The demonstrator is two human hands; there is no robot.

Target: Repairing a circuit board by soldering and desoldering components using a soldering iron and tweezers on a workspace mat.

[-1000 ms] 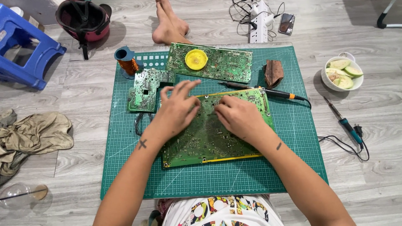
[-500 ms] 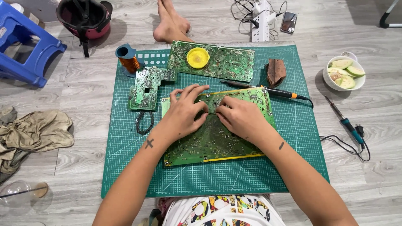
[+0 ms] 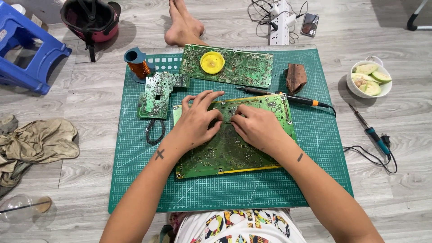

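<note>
A large green circuit board (image 3: 225, 155) lies flat on the green cutting mat (image 3: 288, 189). My left hand (image 3: 195, 121) rests on the board's upper left part, fingers spread, thumb and forefinger pinching toward a small part near the board's middle. My right hand (image 3: 256, 126) lies on the board beside it, its fingertips meeting the left hand's at that same spot. Whether a part is gripped between the fingers I cannot tell. A soldering iron with an orange-and-black handle (image 3: 297, 99) lies just beyond the board's far right edge.
A second long board with a yellow disc (image 3: 212, 62) lies at the mat's far edge, a small board (image 3: 157, 92) and copper wire spool (image 3: 138, 67) at far left, a brown pad (image 3: 295, 77) far right. Off the mat: fruit bowl (image 3: 370, 80), another iron (image 3: 371, 130), blue stool (image 3: 27, 49), someone's bare feet (image 3: 182, 22).
Both hands have drawn closer together over the middle of the large board, the left hand's fingers sliding right to meet the right hand's fingertips. The board stays put.
</note>
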